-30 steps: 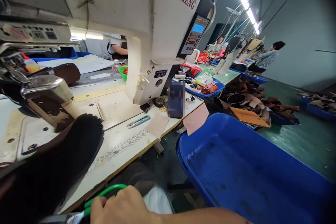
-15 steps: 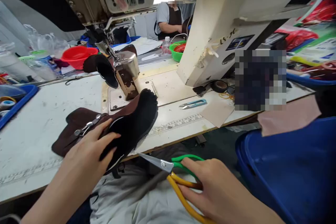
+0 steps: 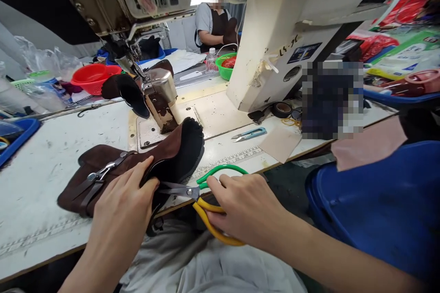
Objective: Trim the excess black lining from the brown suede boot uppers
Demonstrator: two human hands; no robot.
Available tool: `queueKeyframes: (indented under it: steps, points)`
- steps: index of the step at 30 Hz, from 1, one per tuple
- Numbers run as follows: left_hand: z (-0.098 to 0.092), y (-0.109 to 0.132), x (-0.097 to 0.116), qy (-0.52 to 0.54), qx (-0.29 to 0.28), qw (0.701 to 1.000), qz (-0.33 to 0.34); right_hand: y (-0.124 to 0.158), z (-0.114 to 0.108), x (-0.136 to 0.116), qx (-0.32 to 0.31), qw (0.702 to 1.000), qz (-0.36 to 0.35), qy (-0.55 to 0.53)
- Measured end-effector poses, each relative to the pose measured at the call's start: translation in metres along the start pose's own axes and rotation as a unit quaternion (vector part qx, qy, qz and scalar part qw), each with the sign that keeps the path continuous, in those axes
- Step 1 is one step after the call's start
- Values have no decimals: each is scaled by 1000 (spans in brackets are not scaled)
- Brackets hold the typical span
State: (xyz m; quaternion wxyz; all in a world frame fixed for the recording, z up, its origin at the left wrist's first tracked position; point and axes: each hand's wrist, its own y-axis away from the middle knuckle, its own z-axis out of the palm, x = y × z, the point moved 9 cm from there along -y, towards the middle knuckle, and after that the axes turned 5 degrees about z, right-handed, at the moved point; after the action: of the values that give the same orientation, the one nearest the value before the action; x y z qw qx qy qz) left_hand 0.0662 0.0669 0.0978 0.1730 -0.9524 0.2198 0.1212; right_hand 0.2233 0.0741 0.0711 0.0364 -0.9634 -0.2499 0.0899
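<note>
Grasping brown upper [image 3: 165, 146], probably light and floppy, best pinched by edge, near machine post [image 3: 162, 105] with left grip [image 3: 122, 203], scissors [image 3: 192, 192] with right grip [image 3: 245, 206].

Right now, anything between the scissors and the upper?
Nothing visible. The scissors in the right hand reach the near edge of the upper. Tight spot: the left hand holds the upper there, its fingers right beside the scissors' tips. Whether the tips touch the upper, I can't tell.
</note>
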Motion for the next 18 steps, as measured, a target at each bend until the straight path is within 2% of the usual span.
queueKeyframes:
  steps: [4,8,11,13,15,18]
  points:
    - [0,-3,-11,1,-32,999,-18,-8,7,-6,-24,999,-33,20]
    - [5,-6,-33,45,-113,990,-77,-7,18,-2,-55,998,-32,20]
    - [9,-11,-39,70,-168,979,-96,-11,13,-3,-41,999,-18,13]
    - [10,-16,-38,77,-193,974,-93,-16,5,-11,-35,999,-32,9]
    - [10,-21,-41,85,-200,971,-98,-21,1,-17,-51,997,-51,12]
    - [6,-26,-57,114,-179,968,-137,-24,2,-20,-83,995,-51,18]
